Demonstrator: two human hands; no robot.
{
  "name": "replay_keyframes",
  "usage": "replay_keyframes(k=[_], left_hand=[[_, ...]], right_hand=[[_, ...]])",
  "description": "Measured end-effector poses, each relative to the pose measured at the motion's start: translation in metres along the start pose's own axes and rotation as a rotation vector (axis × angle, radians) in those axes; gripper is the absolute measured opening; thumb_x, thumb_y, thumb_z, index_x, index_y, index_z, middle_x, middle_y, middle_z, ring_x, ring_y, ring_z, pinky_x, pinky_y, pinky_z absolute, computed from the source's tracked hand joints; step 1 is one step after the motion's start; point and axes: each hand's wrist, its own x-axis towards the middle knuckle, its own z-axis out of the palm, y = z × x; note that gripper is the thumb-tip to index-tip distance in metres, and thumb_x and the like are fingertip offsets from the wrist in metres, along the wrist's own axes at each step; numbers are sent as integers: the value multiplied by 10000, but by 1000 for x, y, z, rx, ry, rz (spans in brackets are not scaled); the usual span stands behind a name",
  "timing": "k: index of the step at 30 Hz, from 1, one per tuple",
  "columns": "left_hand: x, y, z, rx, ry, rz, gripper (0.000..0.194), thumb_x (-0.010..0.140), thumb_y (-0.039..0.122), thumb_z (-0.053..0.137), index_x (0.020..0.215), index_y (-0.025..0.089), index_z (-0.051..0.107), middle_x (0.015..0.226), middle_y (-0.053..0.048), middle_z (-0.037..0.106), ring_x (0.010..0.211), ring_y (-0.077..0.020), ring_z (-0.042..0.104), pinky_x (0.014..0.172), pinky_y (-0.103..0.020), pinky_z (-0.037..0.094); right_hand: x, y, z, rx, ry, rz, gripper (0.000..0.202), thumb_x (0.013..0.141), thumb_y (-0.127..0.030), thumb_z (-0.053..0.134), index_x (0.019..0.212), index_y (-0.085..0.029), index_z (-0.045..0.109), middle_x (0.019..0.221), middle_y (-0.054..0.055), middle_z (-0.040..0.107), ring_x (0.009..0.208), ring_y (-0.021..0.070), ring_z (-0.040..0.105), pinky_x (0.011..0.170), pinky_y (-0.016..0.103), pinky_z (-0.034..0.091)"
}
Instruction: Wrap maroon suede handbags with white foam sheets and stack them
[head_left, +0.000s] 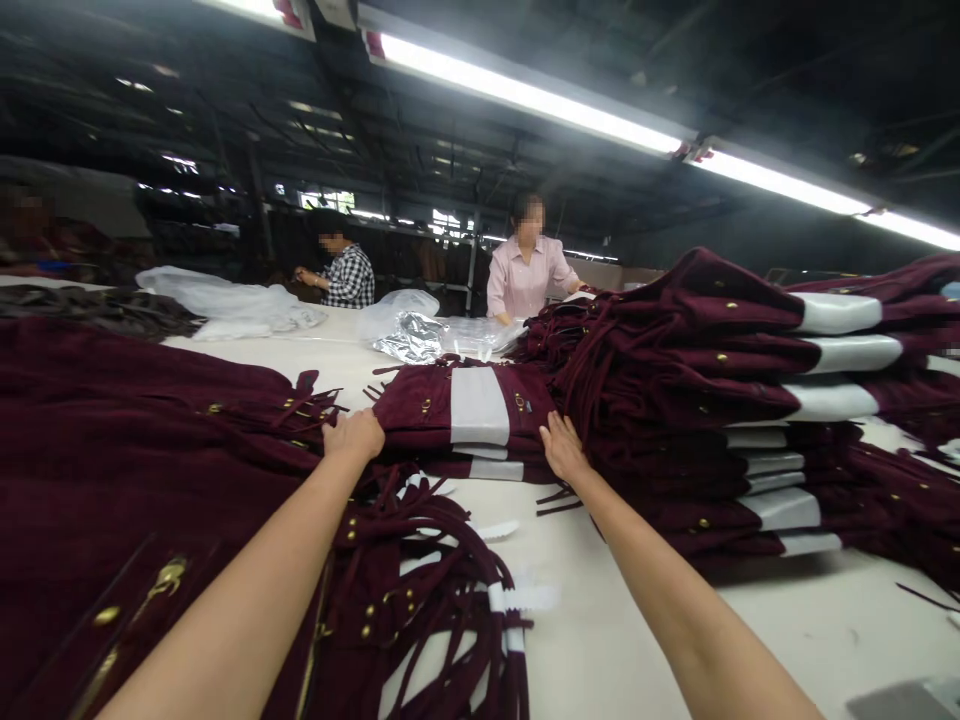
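A folded maroon garment (405, 408) with a white band (480, 405) round its middle lies on top of another banded one at the centre. My left hand (355, 436) grips its left end, fingers curled at the edge. My right hand (564, 447) rests against its right end with the fingers partly spread; whether it pinches the cloth is unclear. Close by on the right rises a tall stack of banded maroon garments (705, 345). To the left, unfolded maroon garments (150, 450) with brass zips and snaps are piled up, their straps (480, 560) hanging loosely towards the middle.
Clear plastic bags (247, 300) and a silvery wrapper (412, 338) lie across the white table (570, 600). A person in a pink shirt (525, 275) stands beyond it, touching the far side of the pile. Another in a checked shirt (350, 278) is farther back left.
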Motion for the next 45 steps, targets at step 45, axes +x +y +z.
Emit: replay_keyframes(k=[45], left_hand=[[-508,-106,96,-204,640,758,328,889,183,419,995,204,729,1149,-71,706,1200,-273,588,996,-469,530]], right_hand=[[-544,43,-87,242,28,-196,412,967,-255,375,1261,-151,644,1355,88,571,1282,241,513,1141,458,353]])
